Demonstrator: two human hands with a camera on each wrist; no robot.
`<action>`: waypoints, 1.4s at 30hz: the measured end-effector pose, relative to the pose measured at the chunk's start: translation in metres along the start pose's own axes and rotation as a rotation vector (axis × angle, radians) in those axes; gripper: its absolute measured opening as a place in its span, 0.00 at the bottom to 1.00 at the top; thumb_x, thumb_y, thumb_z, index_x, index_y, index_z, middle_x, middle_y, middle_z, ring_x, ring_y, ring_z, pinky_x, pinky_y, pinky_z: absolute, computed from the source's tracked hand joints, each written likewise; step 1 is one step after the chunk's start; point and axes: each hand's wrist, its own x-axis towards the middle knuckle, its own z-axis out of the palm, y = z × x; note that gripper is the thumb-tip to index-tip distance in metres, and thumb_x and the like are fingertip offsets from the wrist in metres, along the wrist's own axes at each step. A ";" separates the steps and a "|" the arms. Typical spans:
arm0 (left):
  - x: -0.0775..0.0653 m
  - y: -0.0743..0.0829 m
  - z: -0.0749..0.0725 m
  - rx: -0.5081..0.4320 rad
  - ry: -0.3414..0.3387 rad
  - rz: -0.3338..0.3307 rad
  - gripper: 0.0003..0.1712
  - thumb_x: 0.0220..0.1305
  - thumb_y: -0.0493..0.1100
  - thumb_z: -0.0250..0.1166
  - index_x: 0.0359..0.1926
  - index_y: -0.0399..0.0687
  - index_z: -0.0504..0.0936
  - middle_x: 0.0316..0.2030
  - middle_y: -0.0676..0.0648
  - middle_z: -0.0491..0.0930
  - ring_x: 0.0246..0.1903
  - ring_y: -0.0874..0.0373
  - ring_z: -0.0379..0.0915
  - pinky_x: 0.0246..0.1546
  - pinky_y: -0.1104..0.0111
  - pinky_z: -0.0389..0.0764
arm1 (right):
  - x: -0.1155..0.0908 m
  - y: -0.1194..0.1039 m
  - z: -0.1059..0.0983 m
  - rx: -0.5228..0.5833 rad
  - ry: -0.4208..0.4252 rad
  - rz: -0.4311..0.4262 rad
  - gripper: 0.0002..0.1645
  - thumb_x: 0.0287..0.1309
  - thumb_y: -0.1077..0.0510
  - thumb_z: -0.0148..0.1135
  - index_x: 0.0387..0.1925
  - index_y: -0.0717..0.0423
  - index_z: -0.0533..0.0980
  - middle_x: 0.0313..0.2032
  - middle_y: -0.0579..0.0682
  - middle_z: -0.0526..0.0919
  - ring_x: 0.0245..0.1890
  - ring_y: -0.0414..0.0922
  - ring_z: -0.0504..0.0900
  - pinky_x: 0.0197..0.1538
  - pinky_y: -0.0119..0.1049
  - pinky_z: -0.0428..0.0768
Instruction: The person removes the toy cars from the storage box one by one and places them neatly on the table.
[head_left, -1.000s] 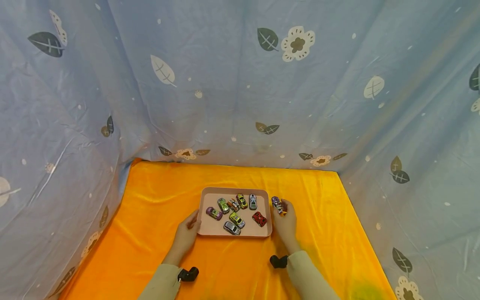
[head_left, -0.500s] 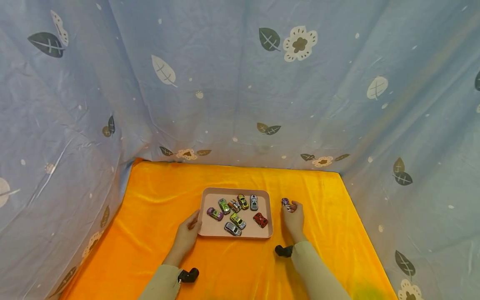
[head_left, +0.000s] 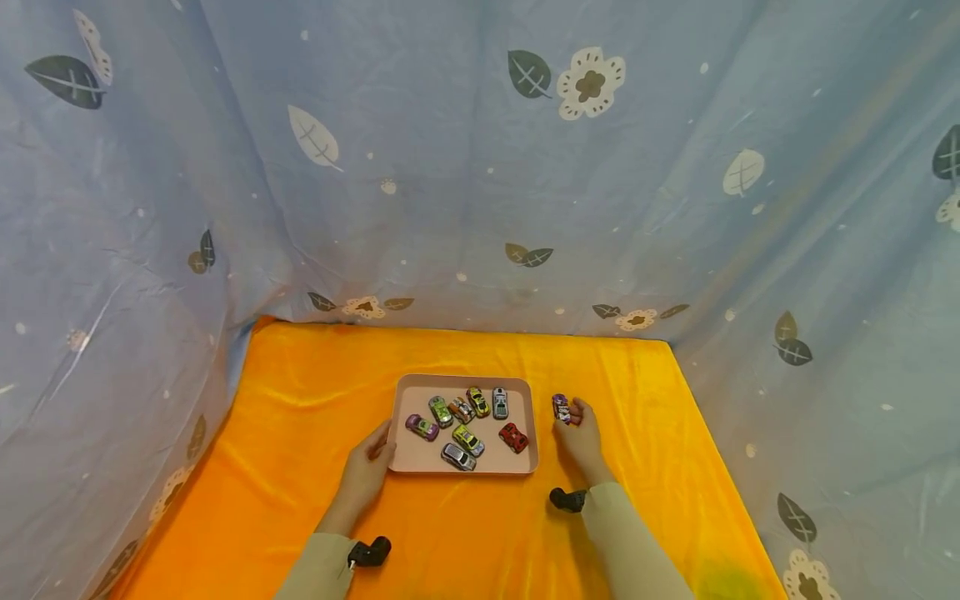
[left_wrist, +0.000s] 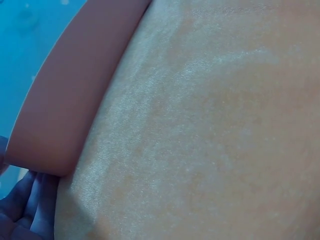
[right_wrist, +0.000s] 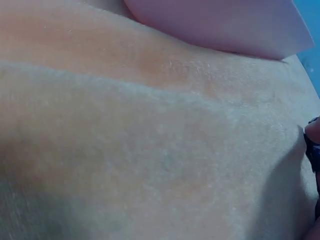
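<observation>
A pale pink tray (head_left: pixel 483 454) lies on the orange cloth with several small toy cars in it. My left hand (head_left: pixel 363 475) grips the tray's left edge near the front corner; in the left wrist view its fingers (left_wrist: pixel 42 200) lie against the tray's outer wall. To the right of the tray and apart from it, my right hand (head_left: pixel 583 442) holds a purple toy car (head_left: pixel 560 407) between thumb and fingers. Only a dark sliver of that car shows at the right border of the right wrist view. Inside the tray, a red toy car (head_left: pixel 513 437) sits nearest the right hand.
Orange velvety cloth (head_left: pixel 637 400) covers the surface around the tray. Blue patterned curtains (head_left: pixel 465 167) enclose the back and both sides. In the tray's left and middle, a purple-green toy car (head_left: pixel 422 427) and a silver toy car (head_left: pixel 458 456) sit among others.
My right hand has moved away from the tray's right edge with the purple toy car and now holds it over the cloth. My left hand stays on the tray. The head view shifts slightly.
</observation>
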 end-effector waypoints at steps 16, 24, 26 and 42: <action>0.000 0.000 -0.001 -0.006 0.005 0.005 0.28 0.71 0.40 0.58 0.70 0.46 0.66 0.62 0.38 0.71 0.55 0.46 0.73 0.52 0.60 0.78 | 0.002 0.000 0.000 0.014 0.004 0.022 0.38 0.63 0.60 0.61 0.69 0.63 0.57 0.59 0.62 0.66 0.53 0.55 0.66 0.57 0.47 0.69; 0.000 0.001 -0.001 0.006 -0.003 0.001 0.29 0.71 0.40 0.58 0.70 0.45 0.66 0.64 0.37 0.69 0.56 0.45 0.73 0.53 0.59 0.77 | -0.011 -0.012 -0.004 0.025 0.023 0.020 0.40 0.63 0.52 0.63 0.68 0.63 0.57 0.58 0.63 0.66 0.55 0.57 0.68 0.58 0.50 0.72; 0.000 0.001 -0.002 0.003 -0.002 -0.004 0.28 0.71 0.41 0.58 0.70 0.45 0.66 0.64 0.38 0.70 0.56 0.45 0.72 0.53 0.59 0.76 | -0.015 -0.019 0.000 0.023 0.026 -0.022 0.39 0.63 0.51 0.63 0.68 0.63 0.59 0.57 0.63 0.68 0.53 0.55 0.69 0.55 0.49 0.74; -0.003 0.005 -0.003 -0.010 -0.011 0.000 0.29 0.72 0.40 0.56 0.71 0.45 0.64 0.64 0.38 0.69 0.57 0.46 0.71 0.55 0.57 0.75 | -0.056 -0.077 0.068 -0.016 -0.150 -0.321 0.37 0.58 0.52 0.69 0.65 0.59 0.66 0.51 0.63 0.73 0.47 0.57 0.74 0.49 0.50 0.77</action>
